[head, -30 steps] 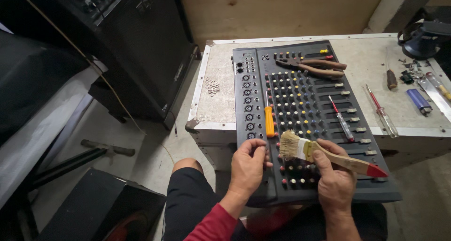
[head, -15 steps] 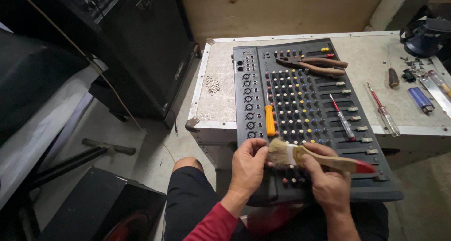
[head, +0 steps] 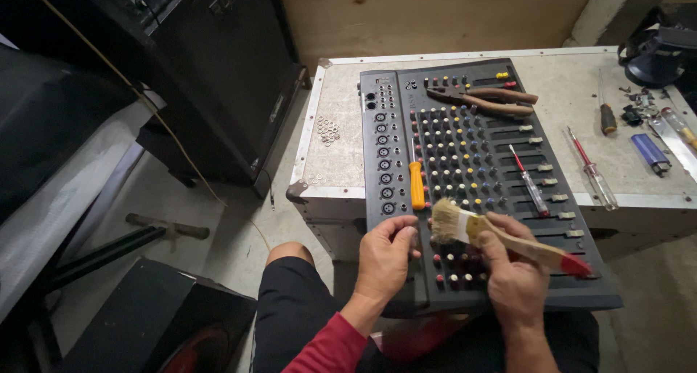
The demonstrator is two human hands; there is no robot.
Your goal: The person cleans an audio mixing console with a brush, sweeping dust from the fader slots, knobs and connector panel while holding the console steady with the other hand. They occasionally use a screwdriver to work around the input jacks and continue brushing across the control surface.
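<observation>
A dark grey audio mixer [head: 566, 271] with rows of coloured knobs and faders lies across my lap and a pale case. My right hand [head: 512, 275] grips a wooden-handled paintbrush [head: 472, 228] with a red tip; its pale bristles rest on the knobs near the mixer's front left. My left hand [head: 385, 260] holds the mixer's near left edge, thumb on top. On the mixer lie an orange-handled screwdriver [head: 416, 185], a red screwdriver [head: 530, 188] and brown-handled pliers [head: 483, 100].
The pale case top [head: 341, 151] carries a pile of small washers [head: 328, 130], a red screwdriver [head: 592, 173], a brown-handled tool [head: 607, 117], a blue lighter [head: 648, 152] and small parts at the far right. A large black speaker cabinet [head: 210, 82] stands on the left, another [head: 160, 322] on the floor.
The brush has swept left and then a little up across the front knobs. My left hand stays on the mixer's edge.
</observation>
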